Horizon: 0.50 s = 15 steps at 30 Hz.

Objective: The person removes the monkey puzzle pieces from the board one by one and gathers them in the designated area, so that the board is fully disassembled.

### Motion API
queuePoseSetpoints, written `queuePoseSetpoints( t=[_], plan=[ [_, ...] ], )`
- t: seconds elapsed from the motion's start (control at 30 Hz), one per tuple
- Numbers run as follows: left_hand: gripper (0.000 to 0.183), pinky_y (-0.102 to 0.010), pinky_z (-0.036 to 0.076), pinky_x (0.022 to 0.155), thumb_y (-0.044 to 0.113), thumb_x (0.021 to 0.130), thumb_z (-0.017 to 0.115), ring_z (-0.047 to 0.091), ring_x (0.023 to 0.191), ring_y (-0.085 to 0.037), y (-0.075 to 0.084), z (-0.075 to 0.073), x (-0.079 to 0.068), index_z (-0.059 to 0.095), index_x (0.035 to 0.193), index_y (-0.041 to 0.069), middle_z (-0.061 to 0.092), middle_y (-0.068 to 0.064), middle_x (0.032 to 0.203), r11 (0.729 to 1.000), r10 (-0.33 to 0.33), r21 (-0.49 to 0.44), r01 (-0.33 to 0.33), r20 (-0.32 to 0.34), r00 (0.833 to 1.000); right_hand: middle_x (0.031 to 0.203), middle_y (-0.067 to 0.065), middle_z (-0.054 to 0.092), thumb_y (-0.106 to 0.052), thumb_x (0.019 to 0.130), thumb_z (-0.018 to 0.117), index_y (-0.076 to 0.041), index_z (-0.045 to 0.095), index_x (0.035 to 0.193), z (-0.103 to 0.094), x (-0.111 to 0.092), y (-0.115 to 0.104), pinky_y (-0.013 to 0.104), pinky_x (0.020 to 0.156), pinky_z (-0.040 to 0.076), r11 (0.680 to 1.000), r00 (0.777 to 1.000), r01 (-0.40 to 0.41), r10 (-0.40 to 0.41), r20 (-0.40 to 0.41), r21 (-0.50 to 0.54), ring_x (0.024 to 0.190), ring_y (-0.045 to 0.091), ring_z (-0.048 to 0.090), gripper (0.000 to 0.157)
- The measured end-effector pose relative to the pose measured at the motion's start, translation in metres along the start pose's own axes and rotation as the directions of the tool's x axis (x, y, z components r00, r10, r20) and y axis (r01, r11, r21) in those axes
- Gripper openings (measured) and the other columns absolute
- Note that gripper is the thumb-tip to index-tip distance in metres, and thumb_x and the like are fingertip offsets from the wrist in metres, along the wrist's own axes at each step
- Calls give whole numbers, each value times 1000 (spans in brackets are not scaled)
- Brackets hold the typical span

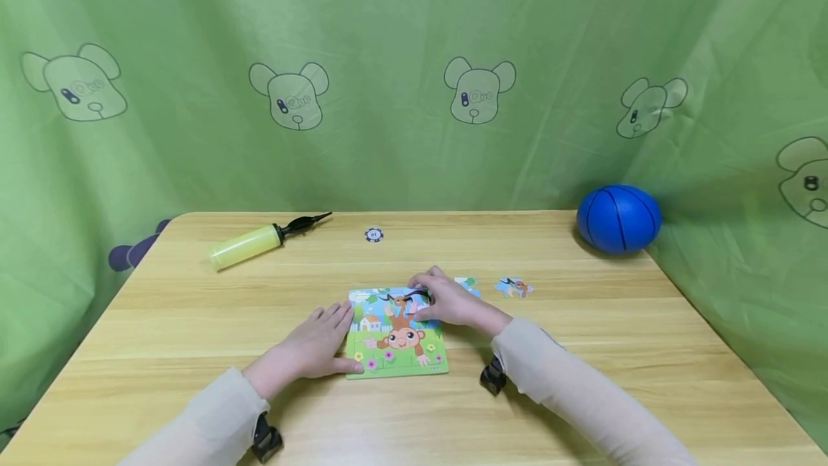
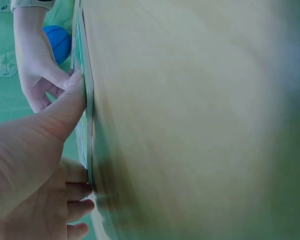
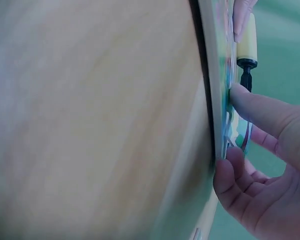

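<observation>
The head view shows one nearly square puzzle board [image 1: 402, 352] at six o'clock, its printed house [image 1: 371, 323] upright toward twelve; the green curtain [image 1: 388, 157] bears faint lettering that seems to start with Q. The left hand [image 1: 315, 342] spreads along the board's nine-o'clock edge, while the right hand [image 1: 448, 300], narrowed, pinches one puzzle piece [image 1: 424, 295] at one o'clock, near two loose pieces [image 1: 514, 287].

Left grip [image 1: 318, 342] spread, right grip [image 1: 448, 302] pinching

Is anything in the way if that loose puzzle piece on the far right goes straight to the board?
Yes: another loose piece lies between them, and the right hand covers the board corner there.
</observation>
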<state>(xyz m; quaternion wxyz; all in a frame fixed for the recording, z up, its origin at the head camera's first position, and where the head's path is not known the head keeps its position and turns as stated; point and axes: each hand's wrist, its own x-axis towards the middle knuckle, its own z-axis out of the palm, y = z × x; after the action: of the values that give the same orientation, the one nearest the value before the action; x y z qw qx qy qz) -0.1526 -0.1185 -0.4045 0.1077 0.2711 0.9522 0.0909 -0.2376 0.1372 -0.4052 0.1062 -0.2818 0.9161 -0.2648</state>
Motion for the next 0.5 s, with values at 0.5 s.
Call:
queuePoseSetpoints(
  t=[0.5],
  plan=[
    [94,-47,15,108,58,81,56,19,134,-36,-1,1,1,26,140,-9,20,-22,147,1000,-1,4,1,-1,1000,87,7,53,2,88,54,-13,62,119,-11,-6,8,31,57,50,953,999,-26,30,-10,301,71,20,53,35]
  ],
)
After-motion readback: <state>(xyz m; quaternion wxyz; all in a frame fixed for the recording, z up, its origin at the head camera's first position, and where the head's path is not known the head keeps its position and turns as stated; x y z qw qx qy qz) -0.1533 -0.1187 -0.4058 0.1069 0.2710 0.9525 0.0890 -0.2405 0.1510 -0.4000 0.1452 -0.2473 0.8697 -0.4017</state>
